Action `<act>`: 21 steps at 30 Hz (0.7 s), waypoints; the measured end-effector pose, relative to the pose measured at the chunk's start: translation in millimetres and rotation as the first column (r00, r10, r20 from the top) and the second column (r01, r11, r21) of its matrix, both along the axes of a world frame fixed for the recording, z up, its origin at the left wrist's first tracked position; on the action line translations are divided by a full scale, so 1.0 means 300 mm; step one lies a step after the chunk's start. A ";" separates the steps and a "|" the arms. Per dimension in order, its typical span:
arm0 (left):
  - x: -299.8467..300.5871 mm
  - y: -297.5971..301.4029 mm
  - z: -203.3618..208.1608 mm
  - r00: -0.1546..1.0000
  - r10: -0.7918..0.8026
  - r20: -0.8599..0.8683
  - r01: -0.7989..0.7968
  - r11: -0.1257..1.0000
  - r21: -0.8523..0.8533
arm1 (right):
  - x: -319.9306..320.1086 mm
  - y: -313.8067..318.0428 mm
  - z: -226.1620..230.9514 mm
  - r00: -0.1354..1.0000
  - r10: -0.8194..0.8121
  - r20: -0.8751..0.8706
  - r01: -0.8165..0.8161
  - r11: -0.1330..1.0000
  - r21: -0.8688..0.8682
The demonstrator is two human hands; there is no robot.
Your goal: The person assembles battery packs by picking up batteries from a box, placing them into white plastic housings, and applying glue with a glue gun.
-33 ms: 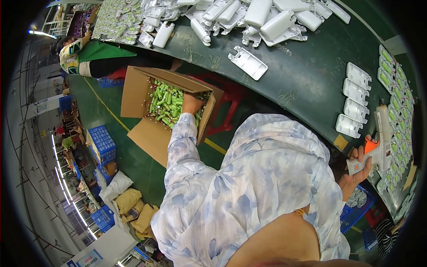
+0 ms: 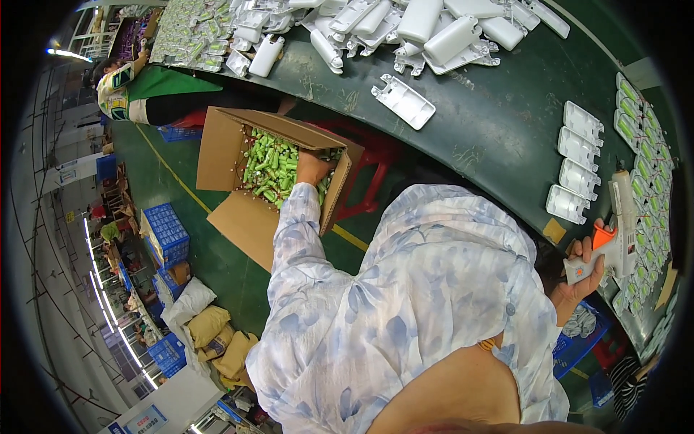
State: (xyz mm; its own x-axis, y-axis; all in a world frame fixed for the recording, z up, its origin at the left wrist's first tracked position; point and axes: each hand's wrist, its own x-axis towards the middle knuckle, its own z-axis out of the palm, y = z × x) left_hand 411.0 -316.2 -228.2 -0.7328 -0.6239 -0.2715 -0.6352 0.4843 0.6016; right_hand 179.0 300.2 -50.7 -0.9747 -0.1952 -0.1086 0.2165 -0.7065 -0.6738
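My left hand [image 2: 311, 168] reaches into an open cardboard box [image 2: 225, 150] among many green wired battery cells [image 2: 272, 163]. Its fingers are hidden behind the box flap and the cells. On the right, my right hand [image 2: 584, 269] is wrapped round the handle of a white glue gun [image 2: 619, 217] with an orange trigger. Just beyond that hand, a column of white plastic casings [image 2: 578, 160] lies open side up on the dark green table [image 2: 506, 137]. Beside the gun, rows of casings fitted with green cells [image 2: 650, 184] cover the table's right end.
A pile of white casings [image 2: 434, 32] covers the far side, with one single casing [image 2: 405, 103] nearer. A red stool [image 2: 372, 170] stands behind the box. Another person [image 2: 119, 90] works at the far left. Blue crates [image 2: 168, 233] and sacks [image 2: 210, 325] sit on the floor.
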 end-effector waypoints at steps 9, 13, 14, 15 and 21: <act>-0.018 0.053 0.068 0.994 0.087 0.066 -0.076 0.986 -0.145 | -0.004 0.001 -0.001 1.000 0.004 -0.013 -0.004 1.000 -0.007; -0.033 0.032 0.107 0.978 0.193 -0.085 -0.152 0.925 0.348 | -0.009 0.000 -0.003 1.000 0.016 -0.016 -0.016 1.000 -0.015; -0.045 0.029 0.122 0.984 0.174 -0.048 -0.138 0.898 0.418 | -0.009 0.002 -0.005 1.000 0.013 -0.014 -0.014 1.000 -0.009; -0.077 0.057 0.174 0.966 0.256 0.031 -0.242 0.856 0.457 | -0.006 0.007 -0.007 1.000 0.009 -0.014 -0.009 1.000 -0.009; 0.050 0.023 0.027 0.993 0.102 -0.060 -0.107 0.991 -0.085 | -0.009 -0.006 0.002 1.000 0.005 -0.013 -0.005 1.000 0.004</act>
